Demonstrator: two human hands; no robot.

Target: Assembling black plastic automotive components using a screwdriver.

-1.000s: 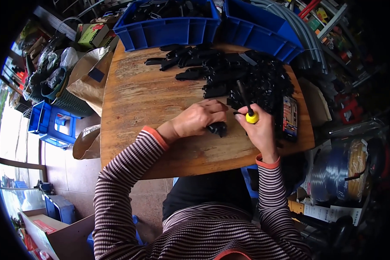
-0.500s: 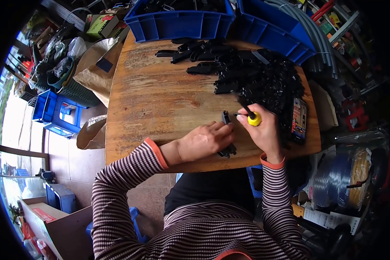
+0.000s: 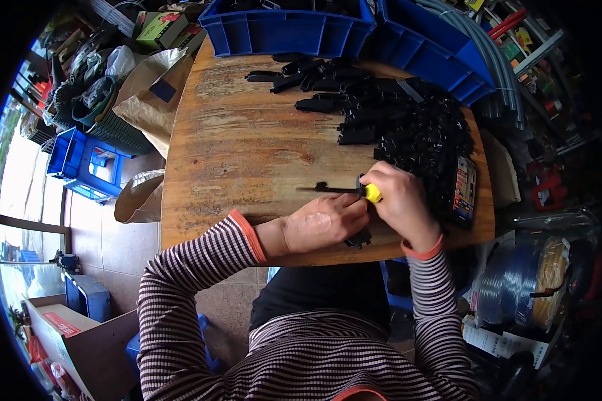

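**Entry: screwdriver and small black part, near edge of the wooden table**

As the table carried them, we logged both items close to its near edge, right of centre. Our right hand was closed round a yellow-handled screwdriver, shaft lying toward the left. Our left hand was curled over a small black plastic part. We judged the part light, rigid, smooth; best pinched by its sides. A heap of black parts filled the far right corner.

2 hands are seen, with 1 yellow-handled screwdriver, 2 blue bins at the far edge, and 1 blue stool at left.
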